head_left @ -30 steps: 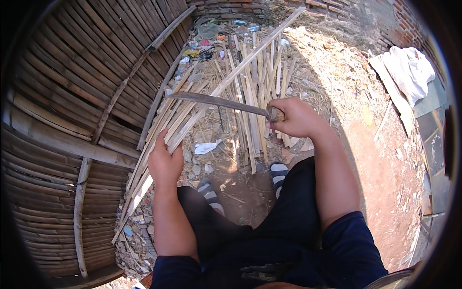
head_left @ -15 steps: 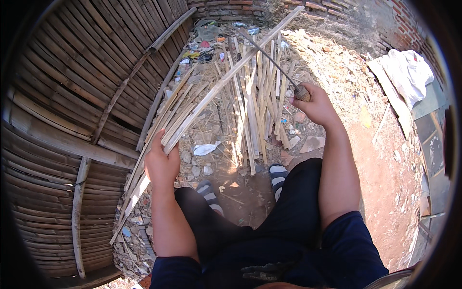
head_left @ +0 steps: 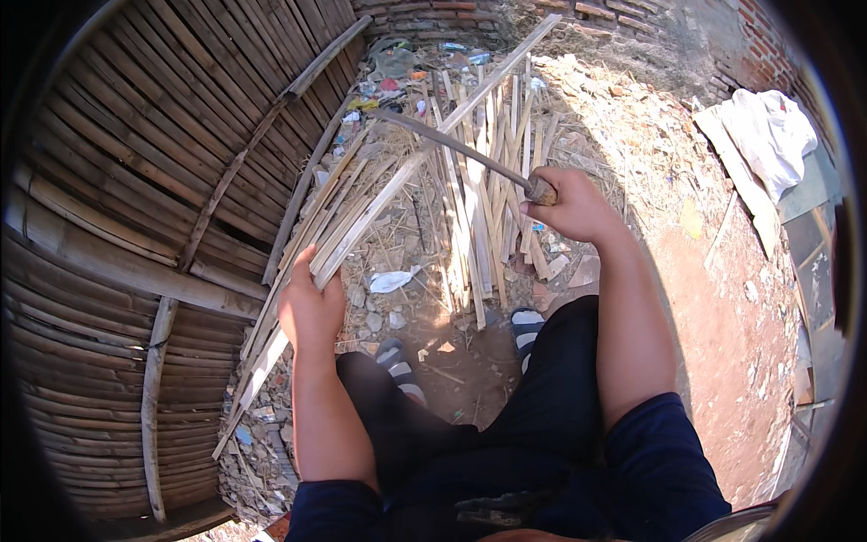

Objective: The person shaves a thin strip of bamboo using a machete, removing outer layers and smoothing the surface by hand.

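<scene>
My left hand [head_left: 312, 305] is closed round the near end of a long pale bamboo strip [head_left: 390, 188], which slants up to the far right. My right hand [head_left: 576, 208] grips the wooden handle of a long-bladed knife [head_left: 483, 159]. Its dark, narrow blade points to the far left and crosses the strip about midway; whether blade and strip touch, I cannot tell. Beyond my feet, a pile of bamboo strips [head_left: 476, 230] lies on the ground. More strips [head_left: 262, 366] lean along the left, passing beside my left hand.
A bamboo-slat wall [head_left: 172, 135] rises on the left, and a brick wall [head_left: 623, 27] stands at the far side. Rubble and litter cover the ground. A white plastic scrap [head_left: 392, 281] lies near my striped sandals [head_left: 395, 363]. A white sack [head_left: 768, 140] rests at the right.
The knife has swung from pointing steeply away to lying flatter, its tip farther left and its blade lower along the strip. My right hand has come slightly nearer and left.
</scene>
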Demonstrator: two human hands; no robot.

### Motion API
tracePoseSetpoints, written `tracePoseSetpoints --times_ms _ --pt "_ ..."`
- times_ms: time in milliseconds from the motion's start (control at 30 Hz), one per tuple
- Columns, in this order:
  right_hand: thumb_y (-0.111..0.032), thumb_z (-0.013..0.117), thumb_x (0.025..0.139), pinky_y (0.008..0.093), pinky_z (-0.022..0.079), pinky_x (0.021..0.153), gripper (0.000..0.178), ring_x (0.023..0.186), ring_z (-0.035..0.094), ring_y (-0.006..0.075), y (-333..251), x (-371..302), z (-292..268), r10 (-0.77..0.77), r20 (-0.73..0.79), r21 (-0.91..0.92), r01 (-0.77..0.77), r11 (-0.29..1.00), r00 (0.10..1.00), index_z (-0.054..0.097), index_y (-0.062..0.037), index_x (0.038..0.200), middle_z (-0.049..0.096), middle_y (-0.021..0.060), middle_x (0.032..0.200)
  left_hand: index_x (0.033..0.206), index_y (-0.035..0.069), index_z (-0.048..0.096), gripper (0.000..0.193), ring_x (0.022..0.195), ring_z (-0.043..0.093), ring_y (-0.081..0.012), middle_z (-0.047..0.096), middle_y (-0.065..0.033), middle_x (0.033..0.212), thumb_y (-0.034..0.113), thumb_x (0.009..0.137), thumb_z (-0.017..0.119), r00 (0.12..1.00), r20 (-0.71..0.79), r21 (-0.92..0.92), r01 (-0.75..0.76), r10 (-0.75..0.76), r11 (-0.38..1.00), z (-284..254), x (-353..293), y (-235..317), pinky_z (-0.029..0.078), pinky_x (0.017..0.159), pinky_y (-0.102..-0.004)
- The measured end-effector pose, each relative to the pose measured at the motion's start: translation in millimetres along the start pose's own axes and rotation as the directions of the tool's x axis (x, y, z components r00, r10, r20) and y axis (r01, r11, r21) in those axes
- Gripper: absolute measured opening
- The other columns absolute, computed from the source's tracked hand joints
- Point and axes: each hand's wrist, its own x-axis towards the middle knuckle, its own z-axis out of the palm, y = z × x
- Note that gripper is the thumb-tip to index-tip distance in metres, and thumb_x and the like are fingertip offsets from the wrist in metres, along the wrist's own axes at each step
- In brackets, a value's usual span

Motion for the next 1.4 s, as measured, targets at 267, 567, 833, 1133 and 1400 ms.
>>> tracePoseSetpoints --times_ms 267,567,833,1133,1400 --pt "-0.034 0.081 0.088 0.049 0.055 0.088 0.042 0.1 0.071 0.041 13 -6 -4 0.084 -0.05 0.019 -0.083 0.996 0.995 0.072 -0.0026 0.114 0.073 0.0235 0.104 0.138 0.015 0.068 0.052 0.084 0.074 -0.0353 0.075 -0.0174 0.087 0.031 0.089 0.075 0.98 -0.129 0.065 -0.146 0.154 0.987 11 2 -17 0.056 0.078 -0.0461" --pt "-0.031 0.083 0.084 0.0493 0.054 0.083 0.04 0.094 0.071 0.0419 -35 -4 10 -0.108 0.289 -0.087 0.138 0.987 0.951 0.073 -0.005 0.112 0.073 0.022 0.097 0.136 0.016 0.069 0.05 0.091 0.074 -0.0366 0.076 -0.0185 0.095 0.028 0.088 0.077 0.984 -0.097 0.078 -0.143 0.15 0.987 10 -1 -19 0.057 0.083 -0.0461" --pt "-0.034 0.082 0.087 0.0491 0.054 0.092 0.045 0.104 0.071 0.0409 25 0 -17 0.298 -0.111 0.156 -0.28 0.947 0.948 0.072 -0.0021 0.118 0.074 0.024 0.103 0.134 0.015 0.07 0.051 0.089 0.075 -0.037 0.077 -0.0182 0.095 0.026 0.085 0.081 0.97 -0.183 0.026 -0.158 0.16 0.987 8 3 -24 0.059 0.082 -0.0455" --pt "-0.025 0.085 0.084 0.0473 0.052 0.075 0.033 0.084 0.069 0.0398 -44 -12 20 -0.161 0.269 -0.097 0.193 0.976 0.95 0.072 -0.0034 0.104 0.071 0.0192 0.086 0.13 0.013 0.072 0.045 0.082 0.076 -0.038 0.077 -0.0198 0.088 0.024 0.086 0.076 0.946 -0.2 0.042 -0.253 0.256 0.967 16 1 -23 0.06 0.077 -0.0475" --pt "-0.024 0.085 0.086 0.0409 0.052 0.076 0.038 0.078 0.066 0.0254 22 5 0 0.122 -0.113 0.063 -0.115 0.991 0.986 0.071 -0.0015 0.113 0.07 0.0147 0.084 0.13 0.013 0.072 0.046 0.085 0.076 -0.0383 0.077 -0.0193 0.091 0.027 0.086 0.078 0.956 -0.191 0.066 -0.214 0.223 0.975 11 4 -23 0.06 0.079 -0.0475"
